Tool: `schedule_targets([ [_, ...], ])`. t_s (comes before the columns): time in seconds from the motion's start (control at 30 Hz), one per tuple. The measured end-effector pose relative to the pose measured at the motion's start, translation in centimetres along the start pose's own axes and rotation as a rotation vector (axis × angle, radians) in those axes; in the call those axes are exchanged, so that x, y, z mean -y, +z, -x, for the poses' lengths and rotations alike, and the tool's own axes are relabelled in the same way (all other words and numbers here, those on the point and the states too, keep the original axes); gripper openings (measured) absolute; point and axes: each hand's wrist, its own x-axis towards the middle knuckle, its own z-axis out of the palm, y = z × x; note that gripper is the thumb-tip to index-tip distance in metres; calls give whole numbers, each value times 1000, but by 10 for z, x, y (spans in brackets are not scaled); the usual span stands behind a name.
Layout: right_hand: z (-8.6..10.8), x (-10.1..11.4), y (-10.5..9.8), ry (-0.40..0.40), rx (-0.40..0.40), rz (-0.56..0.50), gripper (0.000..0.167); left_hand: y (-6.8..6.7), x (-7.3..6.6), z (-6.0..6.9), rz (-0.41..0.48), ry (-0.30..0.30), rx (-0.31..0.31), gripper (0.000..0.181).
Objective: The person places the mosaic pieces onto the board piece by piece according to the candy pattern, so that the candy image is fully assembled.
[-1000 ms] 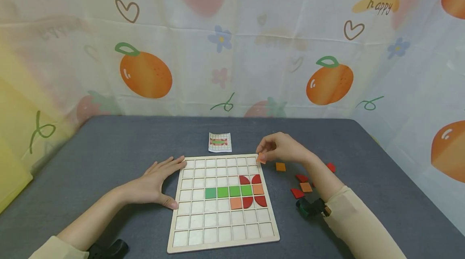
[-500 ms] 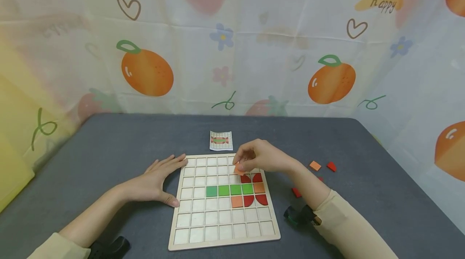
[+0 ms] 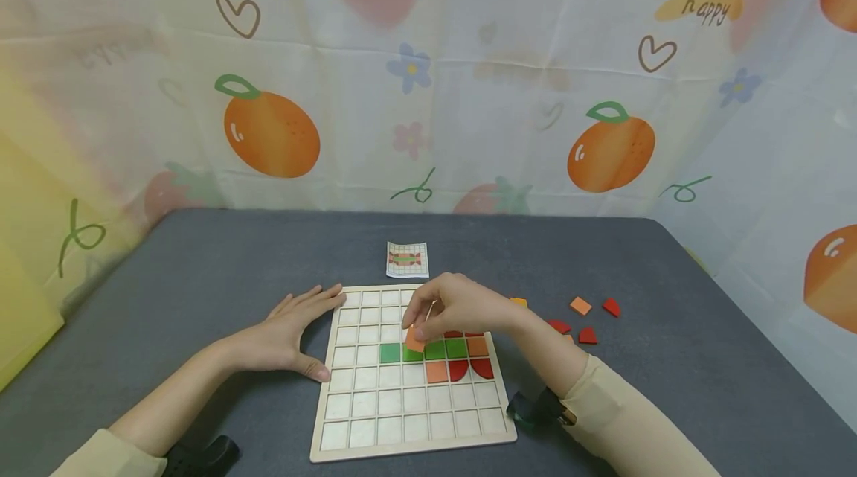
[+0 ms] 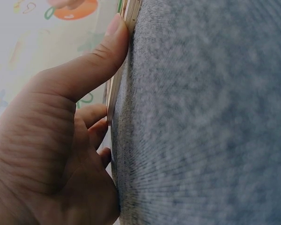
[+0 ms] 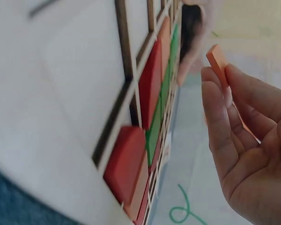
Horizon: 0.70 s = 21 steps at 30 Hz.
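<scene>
My right hand (image 3: 455,306) pinches an orange square tile (image 3: 414,340) between thumb and fingers, above the green row of the wooden grid board (image 3: 411,450). In the right wrist view, the orange tile (image 5: 217,60) stands edge-on between the fingertips, apart from the board. My left hand (image 3: 288,339) rests at the board's left edge, its fingers spread and its thumb touching the rim, as the left wrist view also shows. On the board lie a teal tile (image 3: 390,353), several green tiles (image 3: 456,348), orange tiles (image 3: 437,371) and red rounded pieces (image 3: 481,367); my right hand partly covers them.
A small pattern card (image 3: 407,260) lies behind the board. Right of the board are loose pieces: an orange tile (image 3: 580,306), a red piece (image 3: 611,307), another red piece (image 3: 588,335) and a yellow-orange tile (image 3: 518,302), some partly hidden by my right arm.
My right hand has carried the orange tile left and toward me, from the board's far right corner to above the green row. The left hand stays at the board's edge.
</scene>
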Motion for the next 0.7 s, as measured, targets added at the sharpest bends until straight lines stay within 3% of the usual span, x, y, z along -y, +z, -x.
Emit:
schedule_targets([
  [0.4, -7, 5, 16, -8, 112, 90, 13, 0, -1, 0, 5, -1, 4, 113],
  [0.7, -7, 9, 21, -6, 157, 83, 10, 0, 0, 0, -6, 1, -7, 113],
])
